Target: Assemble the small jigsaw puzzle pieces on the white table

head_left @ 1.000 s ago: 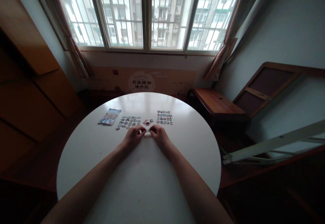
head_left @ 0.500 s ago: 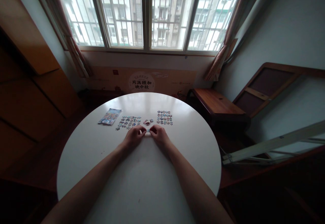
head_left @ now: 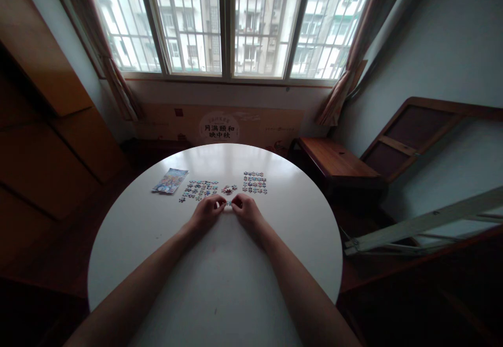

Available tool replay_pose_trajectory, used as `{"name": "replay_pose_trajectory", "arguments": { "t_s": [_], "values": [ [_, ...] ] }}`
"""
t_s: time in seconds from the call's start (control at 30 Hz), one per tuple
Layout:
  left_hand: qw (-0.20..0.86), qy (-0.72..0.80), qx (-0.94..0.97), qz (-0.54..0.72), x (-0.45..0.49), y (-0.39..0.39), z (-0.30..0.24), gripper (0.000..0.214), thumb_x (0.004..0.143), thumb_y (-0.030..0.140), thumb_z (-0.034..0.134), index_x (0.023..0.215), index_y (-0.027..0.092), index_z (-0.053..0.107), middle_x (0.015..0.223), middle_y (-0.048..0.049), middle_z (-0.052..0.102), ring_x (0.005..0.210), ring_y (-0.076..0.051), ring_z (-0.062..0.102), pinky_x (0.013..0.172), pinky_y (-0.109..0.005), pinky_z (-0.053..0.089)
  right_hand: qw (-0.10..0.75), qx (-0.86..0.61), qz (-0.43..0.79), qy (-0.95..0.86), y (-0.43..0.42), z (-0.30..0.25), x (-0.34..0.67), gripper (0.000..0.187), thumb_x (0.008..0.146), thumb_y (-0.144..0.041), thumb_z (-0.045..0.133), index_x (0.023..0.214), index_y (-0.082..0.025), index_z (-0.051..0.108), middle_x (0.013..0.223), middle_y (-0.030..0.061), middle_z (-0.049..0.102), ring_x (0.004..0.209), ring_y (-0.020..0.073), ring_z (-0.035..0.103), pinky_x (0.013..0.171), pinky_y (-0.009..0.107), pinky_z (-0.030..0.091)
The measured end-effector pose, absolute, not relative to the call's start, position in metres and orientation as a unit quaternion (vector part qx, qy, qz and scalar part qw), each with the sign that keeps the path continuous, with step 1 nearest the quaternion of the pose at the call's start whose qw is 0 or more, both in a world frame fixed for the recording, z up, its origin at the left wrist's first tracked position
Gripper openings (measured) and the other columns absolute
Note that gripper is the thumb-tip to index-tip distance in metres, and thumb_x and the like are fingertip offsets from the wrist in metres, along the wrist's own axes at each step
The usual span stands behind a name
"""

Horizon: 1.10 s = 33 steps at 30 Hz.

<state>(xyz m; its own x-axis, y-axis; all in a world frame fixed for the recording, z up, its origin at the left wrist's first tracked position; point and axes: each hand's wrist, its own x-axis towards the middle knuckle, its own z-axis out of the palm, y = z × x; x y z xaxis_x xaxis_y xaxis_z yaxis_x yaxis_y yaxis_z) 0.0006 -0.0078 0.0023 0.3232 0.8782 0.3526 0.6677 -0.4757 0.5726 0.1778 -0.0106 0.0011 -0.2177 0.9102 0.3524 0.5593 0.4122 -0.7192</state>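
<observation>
Small jigsaw puzzle pieces (head_left: 229, 203) are pinched between my two hands, just above or on the white table; the fingers hide most of them. My left hand (head_left: 209, 208) is closed on them from the left, thumb and forefinger together. From the right, my right hand (head_left: 245, 208) grips them in the same way. Just beyond the fingertips lies a small cluster of puzzle pieces (head_left: 229, 190). Rows of loose pieces (head_left: 200, 188) spread out past my left hand, partly covered by it. Another block of pieces in rows (head_left: 255, 183) lies past my right hand.
The round white table (head_left: 173, 294) carries everything. A colourful picture sheet or packet (head_left: 170, 181) lies at its far left. Beyond the right edge stands a wooden bench (head_left: 334, 158). A barred window (head_left: 228, 22) and a printed banner (head_left: 259, 124) are behind the table.
</observation>
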Motion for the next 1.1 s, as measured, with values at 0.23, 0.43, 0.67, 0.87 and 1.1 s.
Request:
{"name": "replay_pose_trajectory", "arguments": {
  "t_s": [0.23,0.43,0.67,0.87,1.1],
  "values": [
    [0.159,0.473,0.801,0.331,0.0003,-0.008,0.0019,0.016,0.082,0.024,0.053,0.088,0.019,0.068,0.08,-0.0014,0.066,0.062,-0.011,0.055,0.06,-0.02,0.042,0.385,-0.49,0.23,-0.747,-0.0114,0.001,0.1779,0.004,0.073,-0.014,0.056,0.072,-0.015,0.059,0.068,0.0002,0.058,0.062,0.0104,0.048,0.061,0.021,0.038],
    [0.157,0.471,0.803,0.331,0.0002,-0.0073,0.0014,0.016,0.082,0.025,0.054,0.089,0.019,0.068,0.08,-0.0014,0.066,0.061,-0.01,0.055,0.06,-0.021,0.043,0.384,-0.491,0.226,-0.749,-0.0115,0.0005,0.1779,0.004,0.073,-0.016,0.056,0.072,-0.015,0.059,0.068,-0.0001,0.057,0.062,0.0102,0.048,0.06,0.021,0.037],
    [0.152,0.474,0.802,0.331,0.0007,-0.0084,0.0025,0.016,0.082,0.025,0.055,0.088,0.019,0.068,0.08,-0.0013,0.067,0.061,-0.011,0.055,0.06,-0.02,0.043,0.388,-0.484,0.225,-0.752,-0.011,0.0004,0.1784,0.003,0.073,-0.016,0.056,0.072,-0.015,0.059,0.068,0.0,0.057,0.062,0.0105,0.048,0.061,0.021,0.037],
    [0.153,0.48,0.791,0.346,0.0017,-0.0091,0.002,0.018,0.083,0.027,0.054,0.092,0.021,0.068,0.081,-0.0014,0.067,0.059,-0.01,0.055,0.06,-0.02,0.044,0.395,-0.481,0.243,-0.744,-0.0095,-0.0006,0.1787,0.004,0.075,-0.016,0.056,0.075,-0.016,0.061,0.07,0.001,0.06,0.065,0.0119,0.051,0.063,0.023,0.04],
    [0.151,0.475,0.794,0.347,0.0014,-0.0088,0.0041,0.018,0.083,0.027,0.053,0.092,0.022,0.068,0.083,-0.0012,0.067,0.059,-0.01,0.055,0.06,-0.021,0.044,0.412,-0.472,0.251,-0.738,-0.0094,-0.0002,0.1787,0.005,0.076,-0.015,0.056,0.075,-0.016,0.061,0.071,0.0014,0.061,0.066,0.0126,0.053,0.064,0.023,0.04]
  ]
}}
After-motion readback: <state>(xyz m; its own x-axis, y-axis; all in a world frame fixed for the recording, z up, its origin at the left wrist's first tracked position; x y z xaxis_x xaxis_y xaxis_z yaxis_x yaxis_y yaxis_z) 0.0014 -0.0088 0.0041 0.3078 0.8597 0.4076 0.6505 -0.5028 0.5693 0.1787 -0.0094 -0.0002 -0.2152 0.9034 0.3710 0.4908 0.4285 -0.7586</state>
